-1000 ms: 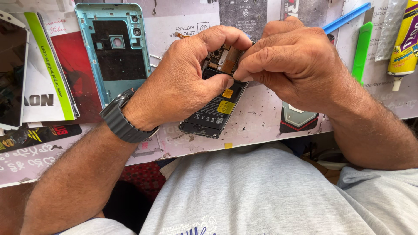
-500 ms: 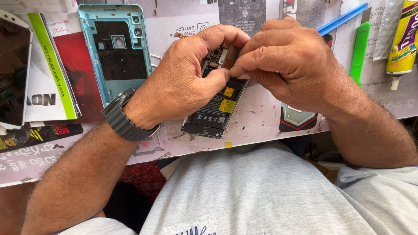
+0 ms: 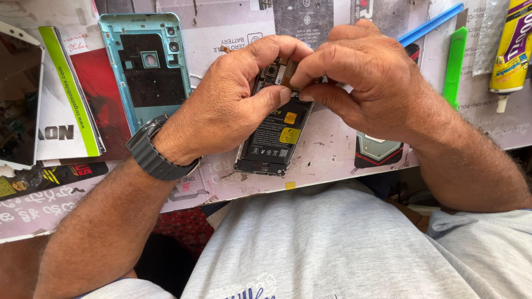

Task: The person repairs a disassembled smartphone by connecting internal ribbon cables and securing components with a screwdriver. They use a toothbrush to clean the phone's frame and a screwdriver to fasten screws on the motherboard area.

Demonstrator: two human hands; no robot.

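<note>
Left hand, right hand both pinched on opened phone near bench edge; teal back cover left.

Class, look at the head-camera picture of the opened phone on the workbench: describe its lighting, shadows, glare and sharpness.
Head view: bright, even daylight; sharp focus on the left hand, right hand and opened phone; soft shadows fall under both hands onto the workbench; the dark glass panel at the left edge reflects its surroundings; mild wide-angle stretch towards the corners; no motion blur.
</note>
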